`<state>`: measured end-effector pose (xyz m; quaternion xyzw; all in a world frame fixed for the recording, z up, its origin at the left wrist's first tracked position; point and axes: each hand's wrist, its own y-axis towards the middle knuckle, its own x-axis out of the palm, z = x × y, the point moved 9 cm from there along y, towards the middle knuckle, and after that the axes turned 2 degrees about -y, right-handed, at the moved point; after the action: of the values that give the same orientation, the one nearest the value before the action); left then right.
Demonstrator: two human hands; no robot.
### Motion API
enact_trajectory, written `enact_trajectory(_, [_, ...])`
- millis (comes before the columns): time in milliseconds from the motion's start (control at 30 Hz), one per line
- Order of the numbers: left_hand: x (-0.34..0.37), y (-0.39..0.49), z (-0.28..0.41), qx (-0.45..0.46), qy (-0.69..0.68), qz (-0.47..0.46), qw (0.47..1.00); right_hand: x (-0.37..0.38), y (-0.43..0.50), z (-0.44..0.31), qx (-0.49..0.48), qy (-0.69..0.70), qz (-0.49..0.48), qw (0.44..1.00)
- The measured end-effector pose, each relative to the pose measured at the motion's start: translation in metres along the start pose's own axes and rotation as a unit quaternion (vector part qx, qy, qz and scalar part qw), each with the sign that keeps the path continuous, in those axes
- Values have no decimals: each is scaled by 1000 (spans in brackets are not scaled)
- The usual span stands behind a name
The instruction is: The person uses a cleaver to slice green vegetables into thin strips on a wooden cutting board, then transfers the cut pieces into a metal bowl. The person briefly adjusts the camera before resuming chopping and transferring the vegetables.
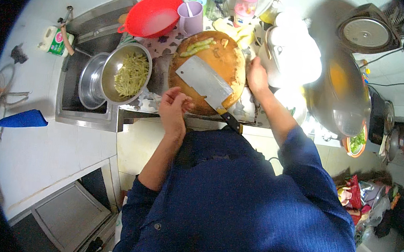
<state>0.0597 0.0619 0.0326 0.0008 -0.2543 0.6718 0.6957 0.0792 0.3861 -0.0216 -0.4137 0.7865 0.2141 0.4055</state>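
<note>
A round wooden chopping board [226, 61] lies before me on the counter. A cleaver [204, 80] with a black handle rests flat across it, the handle reaching over the near edge. Behind the blade are green pepper pieces [197, 47] and a small pale scrap [224, 43]. My left hand [175, 105] is at the board's near left edge, fingers curled; whether something small is between them I cannot tell. My right hand [257, 75] is beside the board's right edge, next to a white appliance [270, 59], its fingers partly hidden. A steel bowl [147, 80] of shredded green vegetable [131, 75] stands at left.
At left is a steel sink [113, 117] with a metal basin [91, 79] over it. Behind stand a red colander [150, 15], a purple mug [191, 19], a glass jar [218, 9] and a pink-lidded bottle [245, 6]. A large wok [339, 99] is at right.
</note>
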Motion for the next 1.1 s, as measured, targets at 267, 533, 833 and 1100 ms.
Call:
enact_trajectory(267, [18, 19, -75, -270, -228, -165, 921, -29, -57, 7, 71, 359, 94, 926])
enact_trajectory(533, [52, 10, -78, -394, -194, -258, 860, -54, -122, -73, -6, 391, 77, 917])
enact_trajectory(833, [53, 9, -82, -466, -182, -281, 819, -51, -128, -114, -59, 194, 80, 976])
enact_trajectory(1100, [35, 29, -52, -465, -290, -255, 797, -13, -21, 6, 48, -194, 3, 980])
